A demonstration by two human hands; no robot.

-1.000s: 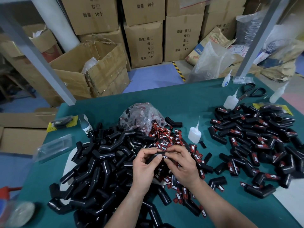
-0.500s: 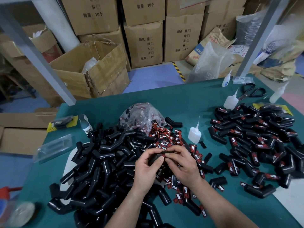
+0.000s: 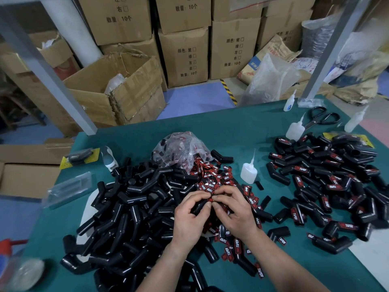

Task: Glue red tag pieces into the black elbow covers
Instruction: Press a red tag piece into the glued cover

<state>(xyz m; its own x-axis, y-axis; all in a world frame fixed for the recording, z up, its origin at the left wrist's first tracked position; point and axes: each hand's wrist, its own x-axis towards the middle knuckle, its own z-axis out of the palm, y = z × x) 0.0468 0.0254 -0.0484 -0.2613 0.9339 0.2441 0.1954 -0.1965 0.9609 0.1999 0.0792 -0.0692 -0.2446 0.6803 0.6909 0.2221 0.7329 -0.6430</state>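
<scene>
black elbow cover (image 3: 199, 208) sits curled inside the left hand (image 3: 188, 220), over the middle of the green table (image 3: 221, 131). a red tag (image 3: 211, 199) is pinched right by it between thumb and forefinger of the right hand (image 3: 234, 213). both hands are bent tight and their fingertips meet. from where they work, a heap of bare covers (image 3: 130, 207) lies at nine o'clock. loose tags (image 3: 212, 175) spill from a clear bag (image 3: 179, 148) at twelve. a glue bottle (image 3: 248, 172) stands upright at one o'clock, and the tagged covers (image 3: 336, 175) are piled at three o'clock
</scene>
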